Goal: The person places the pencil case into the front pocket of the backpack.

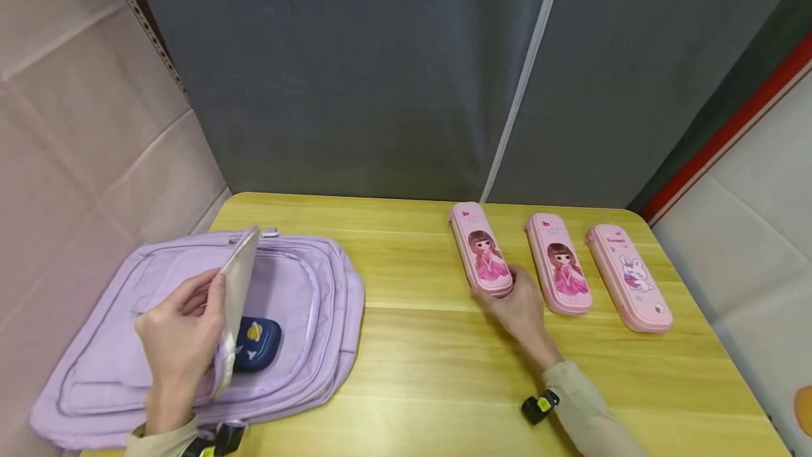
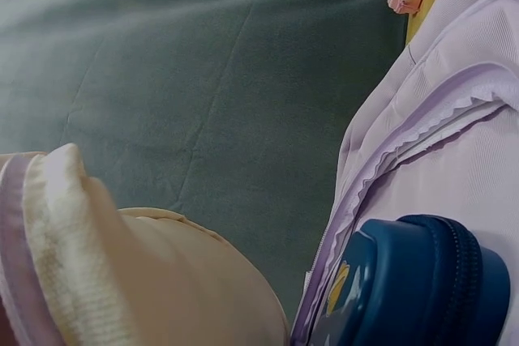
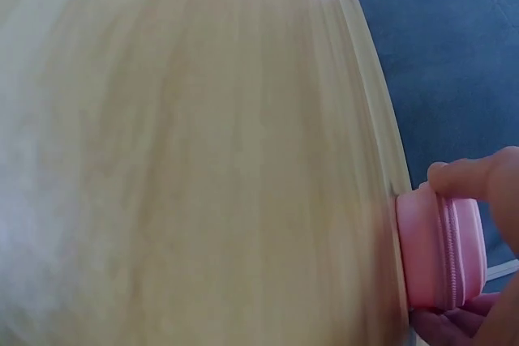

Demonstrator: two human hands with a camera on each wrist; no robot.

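A lilac backpack lies on the left of the table with its front pocket unzipped. My left hand pinches the edge of the pocket flap and holds it upright; its cream lining fills the lower left of the left wrist view. Inside the pocket sits a navy zip case with a yellow planet print. Over on the right, my right hand grips the near end of a pink pencil case printed with a girl in a pink dress. Thumb and fingers span its zipped end in the right wrist view.
To the right of that hand lie a second pink case with the same girl and a third pink case with a white rabbit. A dark grey curtain hangs behind the yellow wooden table. A pale wall borders the left.
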